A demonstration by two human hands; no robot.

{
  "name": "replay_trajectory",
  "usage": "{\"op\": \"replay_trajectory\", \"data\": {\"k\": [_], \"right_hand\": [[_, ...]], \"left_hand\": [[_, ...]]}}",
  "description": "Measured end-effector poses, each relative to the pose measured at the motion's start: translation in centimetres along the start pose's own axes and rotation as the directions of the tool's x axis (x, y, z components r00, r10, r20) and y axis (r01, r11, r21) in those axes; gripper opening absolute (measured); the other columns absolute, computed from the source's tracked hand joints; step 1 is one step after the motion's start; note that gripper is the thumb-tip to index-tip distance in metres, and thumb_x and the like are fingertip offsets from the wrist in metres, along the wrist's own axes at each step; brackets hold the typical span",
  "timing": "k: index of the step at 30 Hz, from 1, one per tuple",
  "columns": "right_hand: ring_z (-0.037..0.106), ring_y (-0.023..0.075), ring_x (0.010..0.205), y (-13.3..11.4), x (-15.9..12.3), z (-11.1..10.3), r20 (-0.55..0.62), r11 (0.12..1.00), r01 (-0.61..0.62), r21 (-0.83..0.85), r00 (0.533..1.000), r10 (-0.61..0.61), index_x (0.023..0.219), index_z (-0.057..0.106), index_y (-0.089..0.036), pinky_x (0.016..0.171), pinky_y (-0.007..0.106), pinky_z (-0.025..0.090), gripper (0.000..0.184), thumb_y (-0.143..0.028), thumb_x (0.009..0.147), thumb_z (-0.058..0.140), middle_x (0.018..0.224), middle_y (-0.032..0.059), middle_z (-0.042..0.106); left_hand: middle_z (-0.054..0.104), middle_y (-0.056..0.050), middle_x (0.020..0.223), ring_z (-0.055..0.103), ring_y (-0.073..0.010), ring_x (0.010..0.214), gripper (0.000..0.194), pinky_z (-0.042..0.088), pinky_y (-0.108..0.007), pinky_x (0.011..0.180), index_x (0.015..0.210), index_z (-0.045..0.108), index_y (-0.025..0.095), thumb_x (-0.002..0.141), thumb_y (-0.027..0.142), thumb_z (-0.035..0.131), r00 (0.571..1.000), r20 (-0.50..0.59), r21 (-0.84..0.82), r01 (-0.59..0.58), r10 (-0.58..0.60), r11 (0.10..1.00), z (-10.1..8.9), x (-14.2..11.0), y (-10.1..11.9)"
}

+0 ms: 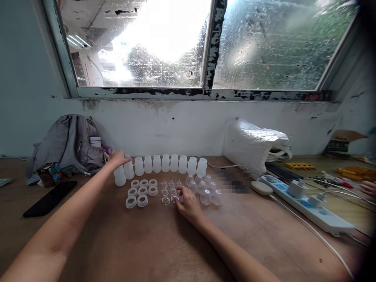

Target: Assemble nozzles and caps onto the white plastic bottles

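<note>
A curved row of frosted white baby bottles (156, 163) stands along the back of the table. My left hand (117, 158) reaches over the tops of the leftmost bottles, its thumb and fingers apart; its thumb lies at the top of a bottle (129, 171). My right hand (189, 205) rests at the right edge of a group of clear bottle teats (165, 200). Its index finger and thumb are apart, touching or very near the front right teat (174, 199). White screw rings (142, 201) lie in rows to the left. Translucent domed caps (205, 197) sit right of my right hand.
A grey backpack (70, 141), a small drink carton (49, 174) and a black phone (49, 199) are at the left. A silver-white bag (249, 143) leans on the wall. To the right lie a power strip (308, 205) with cables and another person's hand (368, 188).
</note>
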State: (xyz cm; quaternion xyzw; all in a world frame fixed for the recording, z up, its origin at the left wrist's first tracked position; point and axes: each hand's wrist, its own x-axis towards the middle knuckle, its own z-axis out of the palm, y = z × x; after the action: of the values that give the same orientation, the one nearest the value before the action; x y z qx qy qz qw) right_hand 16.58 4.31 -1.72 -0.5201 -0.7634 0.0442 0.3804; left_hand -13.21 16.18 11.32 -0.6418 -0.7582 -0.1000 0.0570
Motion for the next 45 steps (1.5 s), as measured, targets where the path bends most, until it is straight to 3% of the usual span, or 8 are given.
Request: {"op": "replay_trajectory", "data": {"k": [6,14,20,26,30,34,39,45], "right_hand": [[0.049,0.0201,0.081,-0.1,0.3,-0.6,-0.076,0.999,0.02,0.05,0.997,-0.016,0.093,0.049,-0.016,0.075,0.035,0.039,0.02,-0.021,0.074,0.047,0.082,0.0071,0.053],[0.055,0.014,0.071,-2.2,0.3,-1.8,0.021,0.834,-0.075,0.546,0.997,0.076,0.1,0.046,-0.018,0.064,0.027,0.045,0.026,-0.034,0.08,0.042,0.085,0.0056,0.056],[0.051,0.009,0.049,-2.8,-0.2,-1.1,0.309,0.611,-0.287,0.737,0.948,0.073,0.078,0.052,-0.015,0.045,0.021,0.041,0.036,-0.043,0.083,0.031,0.072,0.0037,0.057],[0.047,0.0078,0.047,-3.4,-0.9,-0.9,0.409,0.666,-0.283,0.69,0.912,-0.037,0.082,0.058,-0.016,0.041,0.019,0.035,0.021,-0.033,0.076,0.047,0.066,0.0001,0.055],[0.047,0.0084,0.051,-4.0,-1.2,-1.0,0.431,0.77,-0.16,0.618,0.888,-0.161,0.071,0.064,-0.017,0.048,0.019,0.036,0.016,-0.014,0.068,0.048,0.058,-0.0015,0.055],[0.044,0.0081,0.048,-3.5,-0.7,-1.5,0.25,0.786,-0.152,0.599,0.968,-0.004,0.061,0.06,-0.016,0.045,0.019,0.033,0.017,-0.012,0.067,0.044,0.051,-0.0023,0.05],[0.038,0.0066,0.04,-2.7,0.4,-3.2,0.084,0.736,-0.188,0.65,0.981,0.176,0.081,0.055,-0.017,0.039,0.019,0.029,0.023,-0.034,0.08,0.039,0.055,-0.0037,0.045],[0.037,0.008,0.046,-3.4,0.6,-4.7,-0.005,0.923,-0.07,0.377,0.997,0.077,0.061,0.049,-0.017,0.045,0.02,0.027,0.031,-0.042,0.077,0.044,0.05,-0.0036,0.042]], "left_hand": [[0.056,-0.012,0.104,0.035,-0.037,0.107,0.044,0.016,-0.06,0.088,0.072,0.062,0.019,0.058,0.059,0.051,0.976,-0.188,-0.043,-0.116,0.106,0.992,-2.9,-1.1,1.0],[0.054,-0.007,0.103,0.047,-0.0214,0.099,0.038,0.035,-0.035,0.087,0.097,0.051,0.017,0.074,0.046,0.047,0.751,-0.625,-0.425,-0.556,0.212,0.715,-4.2,-10.3,6.0],[0.055,-0.001,0.08,0.054,-0.0142,0.071,0.029,0.044,-0.028,0.066,0.103,0.038,0.02,0.081,0.038,0.04,0.874,-0.448,-0.832,-0.485,0.189,0.27,2.2,-17.4,9.7],[0.054,-0.006,0.097,0.055,-0.016,0.081,0.051,0.044,-0.03,0.072,0.112,0.032,0.021,0.07,0.034,0.058,0.929,-0.344,-0.939,-0.341,0.136,-0.046,4.9,-18.2,10.8],[0.056,-0.006,0.09,0.056,-0.0155,0.074,0.039,0.044,-0.027,0.065,0.097,0.044,0.017,0.067,0.035,0.06,0.984,-0.158,-0.987,-0.154,0.088,-0.047,5.9,-17.7,10.1],[0.055,-0.001,0.073,0.054,-0.0135,0.064,0.032,0.041,-0.022,0.056,0.083,0.05,0.014,0.065,0.038,0.06,0.994,-0.043,-0.999,-0.042,0.1,-0.006,6.6,-17.5,9.5],[0.059,-0.003,0.084,0.055,-0.0164,0.075,0.041,0.041,-0.025,0.067,0.097,0.05,0.016,0.06,0.028,0.063,0.944,-0.083,-0.957,-0.165,0.32,0.239,6.9,-18.2,9.8],[0.059,-0.004,0.086,0.054,-0.0181,0.074,0.044,0.04,-0.025,0.065,0.103,0.048,0.019,0.06,0.021,0.059,0.832,-0.119,-0.795,-0.407,0.541,0.45,6.9,-20.1,10.7]]}}
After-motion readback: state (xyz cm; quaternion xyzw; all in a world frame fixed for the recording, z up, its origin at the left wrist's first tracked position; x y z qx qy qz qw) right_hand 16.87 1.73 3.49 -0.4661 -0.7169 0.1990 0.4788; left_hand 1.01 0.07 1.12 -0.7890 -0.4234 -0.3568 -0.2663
